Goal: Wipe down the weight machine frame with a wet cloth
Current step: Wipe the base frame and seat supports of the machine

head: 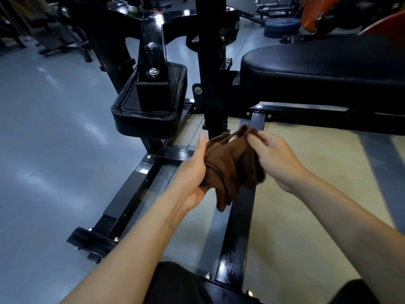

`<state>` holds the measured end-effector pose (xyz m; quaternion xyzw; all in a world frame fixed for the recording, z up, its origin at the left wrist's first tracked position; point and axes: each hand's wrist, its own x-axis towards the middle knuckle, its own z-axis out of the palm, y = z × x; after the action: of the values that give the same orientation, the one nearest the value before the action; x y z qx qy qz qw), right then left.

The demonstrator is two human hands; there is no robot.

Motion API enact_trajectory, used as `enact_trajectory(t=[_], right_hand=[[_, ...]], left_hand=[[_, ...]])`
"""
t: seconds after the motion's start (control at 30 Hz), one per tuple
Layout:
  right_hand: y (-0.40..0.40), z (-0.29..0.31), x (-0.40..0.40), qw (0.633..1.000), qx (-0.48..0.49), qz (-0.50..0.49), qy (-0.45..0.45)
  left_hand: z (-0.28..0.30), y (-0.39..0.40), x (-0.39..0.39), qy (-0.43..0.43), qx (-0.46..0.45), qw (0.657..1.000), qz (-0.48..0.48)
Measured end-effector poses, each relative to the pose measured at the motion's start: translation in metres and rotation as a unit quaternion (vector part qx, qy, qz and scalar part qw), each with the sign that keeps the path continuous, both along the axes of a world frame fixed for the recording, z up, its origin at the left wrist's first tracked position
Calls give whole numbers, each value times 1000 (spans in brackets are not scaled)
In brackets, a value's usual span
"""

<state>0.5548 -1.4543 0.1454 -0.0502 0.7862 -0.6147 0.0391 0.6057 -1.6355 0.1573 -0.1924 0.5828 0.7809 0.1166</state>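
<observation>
A crumpled brown terry cloth [232,165] hangs between both hands, above the glossy black steel floor frame of the weight machine [235,242] and not touching it. The left hand [192,170] has its grip closed around the cloth's left side, with the palm turned inward, the thumb stretched up along the fabric and the fingers hidden behind it. The right hand [274,156] pinches the upper right edge between thumb and fingertips. A loose corner dangles below, slightly blurred.

The cloth looks soft, limp and light, so it will fold and bunch however it is held; if it is wet, as the task says, it probably clings to itself and may drip. It seems best gathered into a flat pad in one palm, so a broad face meets the metal, not pinched by an edge. The painted rail looks hard, smooth and slick, so the pad should slide easily along it, though the small bolt heads at the joints could snag the pile.

Beyond the hands stand a black padded knee block [151,102] and a long black vinyl bench cushion [328,62], with grey gym flooring [54,150] to the left.
</observation>
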Motion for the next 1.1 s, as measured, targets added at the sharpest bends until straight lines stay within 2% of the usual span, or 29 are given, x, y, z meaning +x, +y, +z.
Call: enact_trajectory(t=[0.17,0.4,0.53,0.6,0.73,0.87,1.0,1.1], right_hand=[[3,11,0,976,-122,-34,-179],[13,18,3,944,-194,-26,-265],[19,24,4,933,-232,3,-277],[23,26,5,935,-229,24,-269],[23,27,7,936,-218,74,-267],[24,33,8,931,-234,97,-263],[28,33,3,946,-220,80,-225],[31,27,2,965,-193,61,-165]], left_hand=[[-7,-1,-1,-13,-53,998,-28],[-22,-12,-10,-5,-84,996,1],[-24,-13,-10,-21,-88,996,-12],[-24,-9,-10,-12,-126,991,-43],[-16,4,-8,63,-177,974,-127],[-15,10,-6,98,-143,973,-152],[-19,7,-7,111,-125,975,-145],[-19,6,-6,84,-92,979,-161]])
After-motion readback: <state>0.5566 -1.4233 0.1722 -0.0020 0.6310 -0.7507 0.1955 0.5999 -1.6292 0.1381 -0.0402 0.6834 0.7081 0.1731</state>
